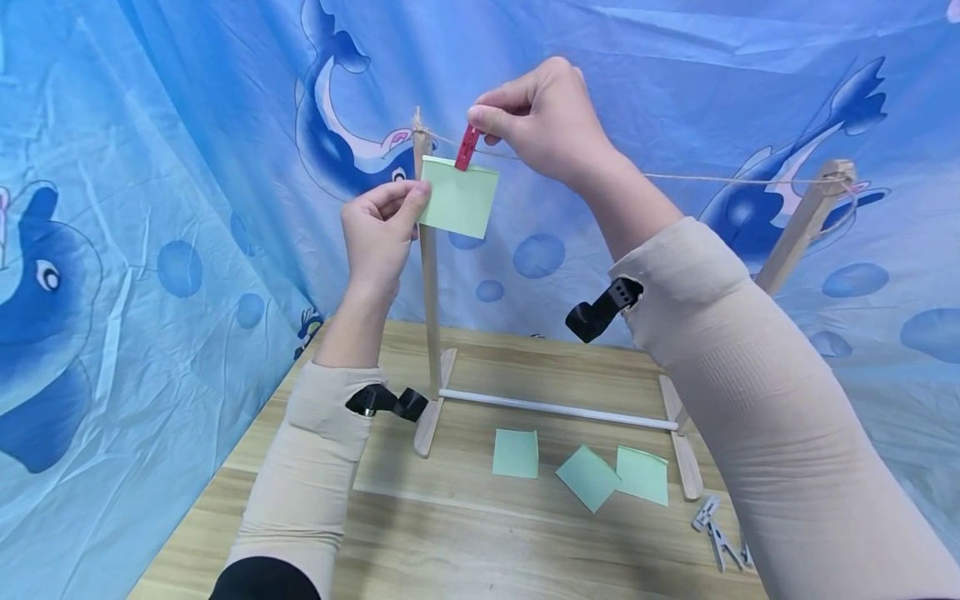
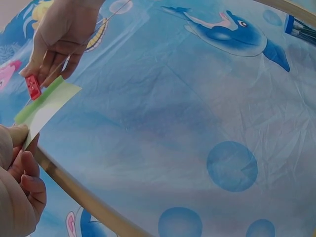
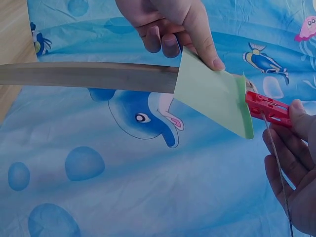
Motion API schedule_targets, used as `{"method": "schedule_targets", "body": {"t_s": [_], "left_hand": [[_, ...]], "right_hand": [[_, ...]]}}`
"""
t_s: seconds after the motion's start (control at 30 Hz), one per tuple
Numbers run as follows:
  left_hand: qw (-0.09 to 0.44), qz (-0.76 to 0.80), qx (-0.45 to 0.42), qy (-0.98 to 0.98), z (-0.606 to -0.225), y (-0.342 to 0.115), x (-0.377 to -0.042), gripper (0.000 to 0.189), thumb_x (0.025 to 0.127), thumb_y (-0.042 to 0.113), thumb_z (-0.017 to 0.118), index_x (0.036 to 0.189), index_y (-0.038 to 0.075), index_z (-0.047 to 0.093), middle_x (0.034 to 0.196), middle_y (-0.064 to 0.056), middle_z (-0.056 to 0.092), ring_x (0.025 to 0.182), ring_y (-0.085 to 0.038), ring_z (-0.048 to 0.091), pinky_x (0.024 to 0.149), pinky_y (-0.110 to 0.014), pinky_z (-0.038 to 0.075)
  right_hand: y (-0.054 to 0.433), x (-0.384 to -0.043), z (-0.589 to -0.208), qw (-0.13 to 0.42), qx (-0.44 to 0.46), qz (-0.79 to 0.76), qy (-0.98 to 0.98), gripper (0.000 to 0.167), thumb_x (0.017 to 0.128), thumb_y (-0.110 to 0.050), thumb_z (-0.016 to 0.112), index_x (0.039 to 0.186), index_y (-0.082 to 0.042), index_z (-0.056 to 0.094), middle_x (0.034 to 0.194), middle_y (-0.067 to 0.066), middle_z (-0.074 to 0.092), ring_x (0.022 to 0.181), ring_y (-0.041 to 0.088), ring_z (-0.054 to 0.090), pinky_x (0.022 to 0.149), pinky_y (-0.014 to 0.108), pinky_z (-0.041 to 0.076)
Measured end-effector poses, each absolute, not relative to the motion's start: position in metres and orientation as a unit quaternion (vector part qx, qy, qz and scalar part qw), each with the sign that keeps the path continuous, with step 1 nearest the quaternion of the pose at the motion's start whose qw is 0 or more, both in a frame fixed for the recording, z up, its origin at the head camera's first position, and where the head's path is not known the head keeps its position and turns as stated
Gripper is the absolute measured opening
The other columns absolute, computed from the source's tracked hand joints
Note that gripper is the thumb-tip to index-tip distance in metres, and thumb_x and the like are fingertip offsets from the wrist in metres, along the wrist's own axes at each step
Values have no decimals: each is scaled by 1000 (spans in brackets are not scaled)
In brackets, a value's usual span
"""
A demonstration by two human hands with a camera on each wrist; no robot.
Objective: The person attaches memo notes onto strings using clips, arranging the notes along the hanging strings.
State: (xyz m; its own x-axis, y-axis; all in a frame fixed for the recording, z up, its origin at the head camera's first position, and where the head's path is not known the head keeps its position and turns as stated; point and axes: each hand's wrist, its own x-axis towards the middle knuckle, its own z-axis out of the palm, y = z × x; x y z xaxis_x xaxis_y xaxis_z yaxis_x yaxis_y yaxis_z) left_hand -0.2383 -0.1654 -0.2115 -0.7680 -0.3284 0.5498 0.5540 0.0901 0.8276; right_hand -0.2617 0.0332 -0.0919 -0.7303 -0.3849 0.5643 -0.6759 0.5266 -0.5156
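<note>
In the head view my left hand (image 1: 382, 225) pinches the left edge of a pale green sticky note (image 1: 459, 200) between thumb and fingers. The note's top edge is folded over near the string (image 1: 720, 178), close to the left wooden post (image 1: 429, 292). My right hand (image 1: 543, 121) grips a red clothespin (image 1: 468, 148) by its upper end, and the pin's lower end overlaps the note's top edge. From the right wrist view, the clothespin (image 3: 269, 107) meets the folded edge of the note (image 3: 212, 94), and the string passes by it.
On the wooden table lie several green notes (image 1: 515, 454) in front of the stand's white crossbar (image 1: 558, 409). Grey clothespins (image 1: 716, 533) lie at the right, partly behind my right sleeve. The right post (image 1: 802, 221) carries the string's other end. A blue printed curtain (image 1: 187, 167) hangs behind.
</note>
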Motion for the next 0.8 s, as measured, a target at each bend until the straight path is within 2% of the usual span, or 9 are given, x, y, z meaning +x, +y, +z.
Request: {"method": "schedule_targets", "body": {"t_s": [0.3, 0.63, 0.8], "left_hand": [[332, -666, -95, -661, -211, -166, -240, 30, 92, 31, 75, 106, 5, 78, 92, -6, 74, 72, -17, 61, 58, -20, 49], [319, -689, -88, -645, -209, -165, -237, 26, 91, 27, 77, 104, 4, 78, 91, -8, 74, 71, -18, 61, 57, -19, 49], [337, -677, -91, -648, -211, -166, -238, 28, 92, 29, 76, 104, 4, 78, 88, -6, 73, 68, -17, 59, 58, -21, 50]], "right_hand": [[33, -260, -92, 184, 306, 353, -865, 27, 98, -32, 67, 118, -17, 77, 108, 1, 76, 92, 8, 67, 80, 23, 54], [34, -259, -95, 160, 357, 334, -857, 32, 101, -32, 64, 122, -10, 74, 109, 4, 74, 91, 10, 68, 82, 24, 54], [35, -258, -95, 161, 353, 336, -858, 34, 100, -33, 64, 122, -9, 73, 107, 2, 74, 91, 10, 68, 82, 24, 54]]}}
